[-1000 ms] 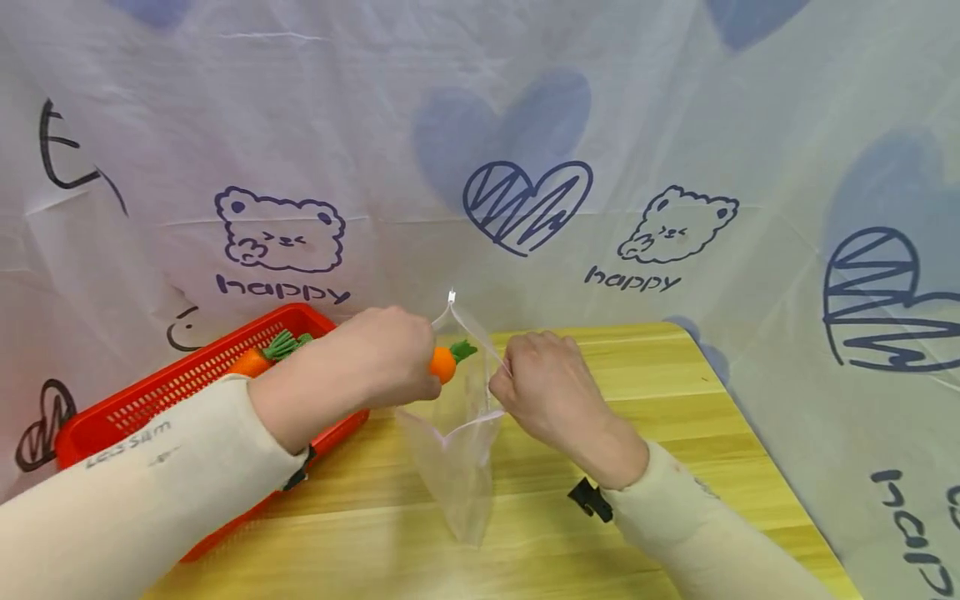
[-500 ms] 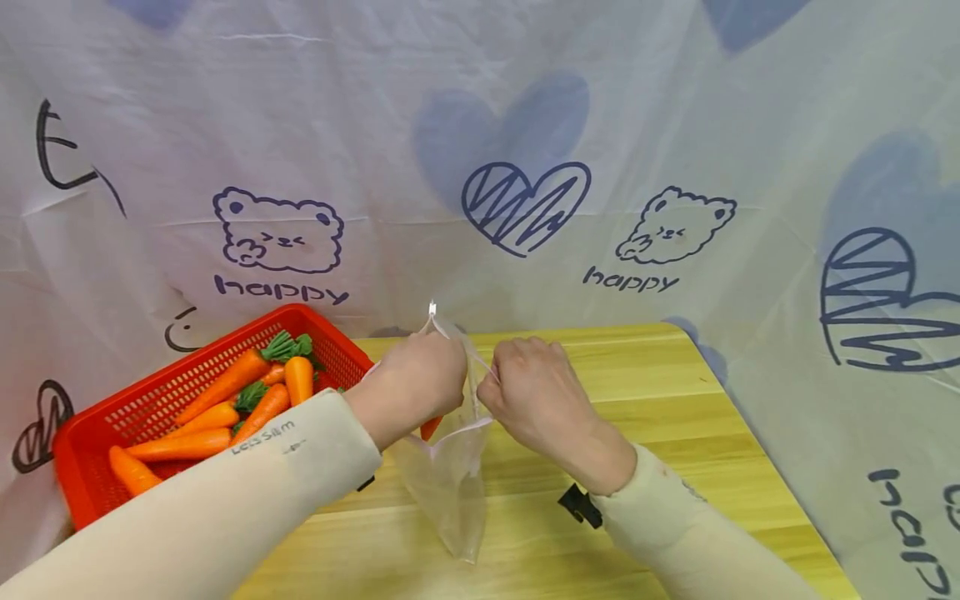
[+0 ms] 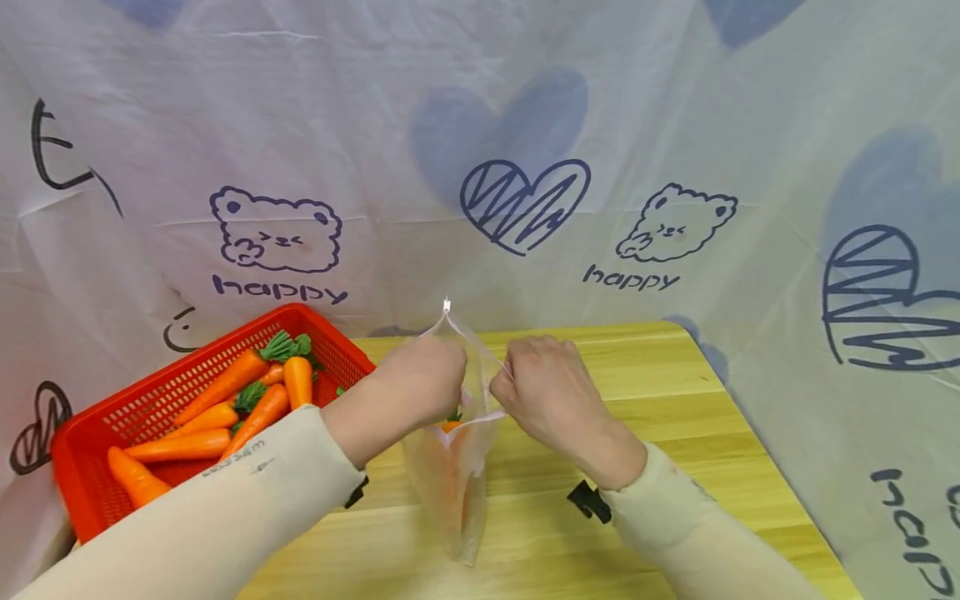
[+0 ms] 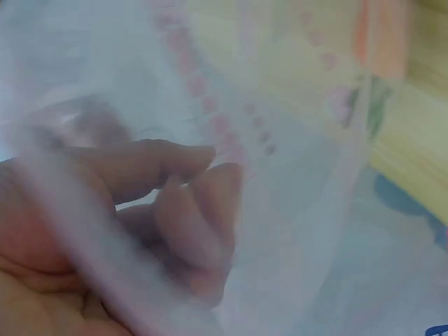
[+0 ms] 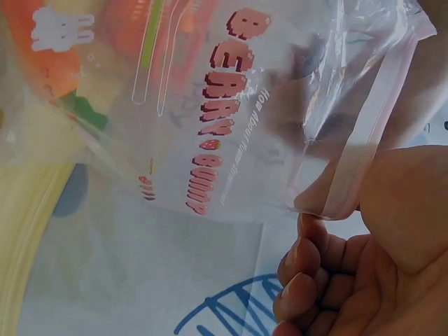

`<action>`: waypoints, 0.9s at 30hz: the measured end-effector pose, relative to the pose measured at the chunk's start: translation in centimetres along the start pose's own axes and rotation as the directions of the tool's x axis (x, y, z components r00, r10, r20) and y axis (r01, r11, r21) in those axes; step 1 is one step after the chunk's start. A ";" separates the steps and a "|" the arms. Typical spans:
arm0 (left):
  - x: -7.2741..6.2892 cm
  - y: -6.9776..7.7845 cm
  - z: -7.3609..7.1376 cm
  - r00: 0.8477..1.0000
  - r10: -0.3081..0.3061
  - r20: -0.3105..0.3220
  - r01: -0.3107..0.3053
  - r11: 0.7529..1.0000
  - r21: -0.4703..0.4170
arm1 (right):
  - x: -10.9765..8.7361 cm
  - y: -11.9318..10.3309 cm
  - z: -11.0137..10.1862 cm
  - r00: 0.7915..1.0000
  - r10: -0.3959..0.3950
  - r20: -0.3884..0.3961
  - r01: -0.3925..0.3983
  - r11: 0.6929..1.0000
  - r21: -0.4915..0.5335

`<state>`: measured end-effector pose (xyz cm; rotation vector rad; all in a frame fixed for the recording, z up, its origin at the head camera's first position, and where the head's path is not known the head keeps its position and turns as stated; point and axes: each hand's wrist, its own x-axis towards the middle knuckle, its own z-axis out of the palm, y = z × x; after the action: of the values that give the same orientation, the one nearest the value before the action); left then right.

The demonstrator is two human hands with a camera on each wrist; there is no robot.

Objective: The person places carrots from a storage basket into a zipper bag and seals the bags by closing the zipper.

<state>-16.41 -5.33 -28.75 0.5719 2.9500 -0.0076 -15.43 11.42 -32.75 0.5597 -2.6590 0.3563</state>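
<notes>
A clear zip bag (image 3: 480, 446) with pink lettering stands over the table, its mouth spread and a white slider tab at the top. Inside, low down, is an orange carrot (image 5: 45, 52) with a green top. My right hand (image 3: 551, 408) pinches the right side of the bag's rim between thumb and bent index finger. My left hand (image 3: 420, 375) is inside the mouth, above the carrot. In the left wrist view, its loosely curled fingers (image 4: 199, 231) show through the film with nothing between them.
A red perforated basket (image 3: 67, 475) with several carrots (image 3: 221, 387) stands at the left, partly behind the left sleeve. Under the bag lies a yellow wood-grain table (image 3: 660, 500). A pale curtain (image 3: 390, 108) with hearts and bears hangs close behind.
My left hand has carried the carrot from near the basket into the bag and let go of it; the carrot now sits low inside. The right hand keeps its grip on the rim.
</notes>
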 end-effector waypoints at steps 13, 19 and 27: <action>-2.5 -3.5 0.8 0.804 0.018 -0.594 0.088 0.985 0.150 | 0.1 1.6 -0.6 0.998 0.056 0.041 -0.056 0.998 -0.002; -2.6 -4.4 1.2 0.885 -0.048 -0.462 0.140 0.976 0.167 | 0.1 2.5 -1.1 0.993 0.097 0.068 -0.095 0.995 -0.027; -1.9 -4.4 2.5 0.857 0.026 -0.515 0.062 0.986 0.153 | 0.1 2.9 -2.4 0.987 0.120 0.107 -0.117 0.992 -0.039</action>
<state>-15.95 -10.24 -31.05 0.6548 3.5060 -0.1206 -16.03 14.76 -31.01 0.4229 -2.8056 0.3250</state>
